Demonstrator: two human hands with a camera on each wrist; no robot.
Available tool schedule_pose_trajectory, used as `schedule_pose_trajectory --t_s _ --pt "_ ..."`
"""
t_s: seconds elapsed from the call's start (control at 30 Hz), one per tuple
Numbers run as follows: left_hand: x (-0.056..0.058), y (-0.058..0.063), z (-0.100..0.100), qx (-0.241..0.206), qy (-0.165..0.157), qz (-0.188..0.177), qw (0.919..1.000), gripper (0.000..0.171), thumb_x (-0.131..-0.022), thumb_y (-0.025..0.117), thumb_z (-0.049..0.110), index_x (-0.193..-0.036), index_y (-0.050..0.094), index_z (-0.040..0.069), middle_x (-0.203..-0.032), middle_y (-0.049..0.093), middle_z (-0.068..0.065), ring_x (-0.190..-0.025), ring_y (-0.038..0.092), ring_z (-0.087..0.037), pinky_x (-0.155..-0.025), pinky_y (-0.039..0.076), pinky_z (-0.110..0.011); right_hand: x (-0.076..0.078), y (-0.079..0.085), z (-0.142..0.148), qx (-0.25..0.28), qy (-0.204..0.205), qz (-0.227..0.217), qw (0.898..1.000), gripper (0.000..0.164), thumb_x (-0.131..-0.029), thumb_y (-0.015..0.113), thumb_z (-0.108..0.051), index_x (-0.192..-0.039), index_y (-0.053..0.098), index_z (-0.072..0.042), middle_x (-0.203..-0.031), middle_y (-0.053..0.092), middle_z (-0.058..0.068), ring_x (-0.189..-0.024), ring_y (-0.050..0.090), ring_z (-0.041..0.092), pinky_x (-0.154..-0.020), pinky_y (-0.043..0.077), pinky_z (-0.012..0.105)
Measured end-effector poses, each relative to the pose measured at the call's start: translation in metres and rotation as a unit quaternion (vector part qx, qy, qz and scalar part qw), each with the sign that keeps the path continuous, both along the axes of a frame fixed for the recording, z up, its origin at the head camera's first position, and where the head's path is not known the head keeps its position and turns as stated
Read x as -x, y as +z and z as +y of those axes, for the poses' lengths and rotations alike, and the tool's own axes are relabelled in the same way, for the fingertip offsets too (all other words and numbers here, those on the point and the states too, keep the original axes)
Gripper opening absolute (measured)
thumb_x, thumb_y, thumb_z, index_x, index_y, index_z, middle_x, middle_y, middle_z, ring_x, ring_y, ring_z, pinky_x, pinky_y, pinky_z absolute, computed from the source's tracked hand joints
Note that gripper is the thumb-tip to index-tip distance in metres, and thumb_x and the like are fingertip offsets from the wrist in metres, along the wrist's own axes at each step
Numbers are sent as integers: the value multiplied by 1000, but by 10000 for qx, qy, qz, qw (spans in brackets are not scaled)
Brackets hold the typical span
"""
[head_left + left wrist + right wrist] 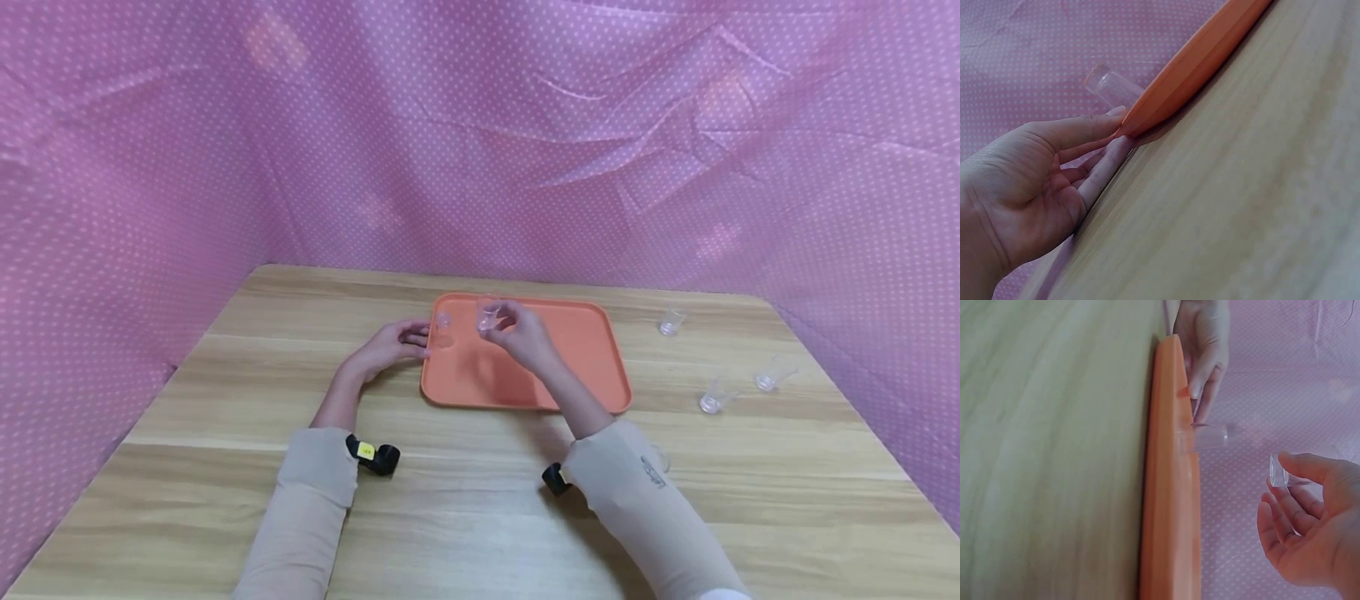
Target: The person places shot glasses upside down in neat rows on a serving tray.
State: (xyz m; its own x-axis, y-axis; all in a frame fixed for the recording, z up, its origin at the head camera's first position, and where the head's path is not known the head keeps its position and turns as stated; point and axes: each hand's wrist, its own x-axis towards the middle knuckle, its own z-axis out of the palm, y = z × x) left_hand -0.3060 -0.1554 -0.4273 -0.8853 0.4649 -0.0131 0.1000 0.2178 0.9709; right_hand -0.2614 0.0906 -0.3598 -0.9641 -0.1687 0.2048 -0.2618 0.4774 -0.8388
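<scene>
My right hand (pixel 522 337) holds a clear shot glass (pixel 1279 471) between thumb and fingers, raised above the orange tray (pixel 555 350), its thick base toward the tray. At the tray's left edge, my left hand (pixel 386 348) pinches the rim, with the thumb (pixel 1094 127) on the upper side and fingers at the outer side. Just inside that rim stands another clear shot glass (pixel 1113 87) on the tray, turned upside down with its thick base up. In the right wrist view this glass (pixel 1210 435) is close to the left fingers.
To the right of the tray, separate clear shot glasses stand on the wooden table: one at the back (pixel 671 322), one farther right (pixel 772 377) and one nearer (pixel 715 398). Another glass (pixel 660 458) is partly hidden behind the right sleeve. Pink dotted cloth (pixel 480 167) hangs around the table.
</scene>
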Motion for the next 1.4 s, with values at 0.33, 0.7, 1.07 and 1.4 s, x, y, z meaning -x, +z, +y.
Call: schedule_pose_trajectory --t_s 0.33,0.7,1.07,1.4 --pt "0 0 -1 0 18 -55 10000 59 -83 64 -1 -136 37 -5 -122 50 -22 -109 48 -30 -88 46 -30 13 -10 -4 -1 -233 -386 9990 32 -77 72 -6 -106 62 0 -97 64 10 -83 59 22 -63 49 25" --pt "-1 1 0 -15 100 -159 9998 60 -82 65 -2 -135 38 -5 -122 50 -21 -110 48 -30 -89 46 -30 24 -22 -1 -215 -373 -474 9979 27 -80 71 -14 -103 64 0 -92 63 10 -79 56 19 -61 47 23" --pt "-2 3 0 26 79 -149 9999 60 -82 65 -2 -135 37 -5 -121 50 -22 -110 48 -32 -88 46 -30 24 -25 0 -146 -469 -505 9975 21 -76 72 -13 -90 63 1 -78 59 5 -65 49 13 -51 40 19" --pt "0 2 0 65 92 -126 9999 60 -83 65 -1 -135 38 -5 -121 51 -21 -109 49 -30 -88 46 -31 27 -28 0 47 -547 -429 9976 19 -79 70 -16 -89 65 -1 -78 61 5 -70 52 15 -55 42 20"
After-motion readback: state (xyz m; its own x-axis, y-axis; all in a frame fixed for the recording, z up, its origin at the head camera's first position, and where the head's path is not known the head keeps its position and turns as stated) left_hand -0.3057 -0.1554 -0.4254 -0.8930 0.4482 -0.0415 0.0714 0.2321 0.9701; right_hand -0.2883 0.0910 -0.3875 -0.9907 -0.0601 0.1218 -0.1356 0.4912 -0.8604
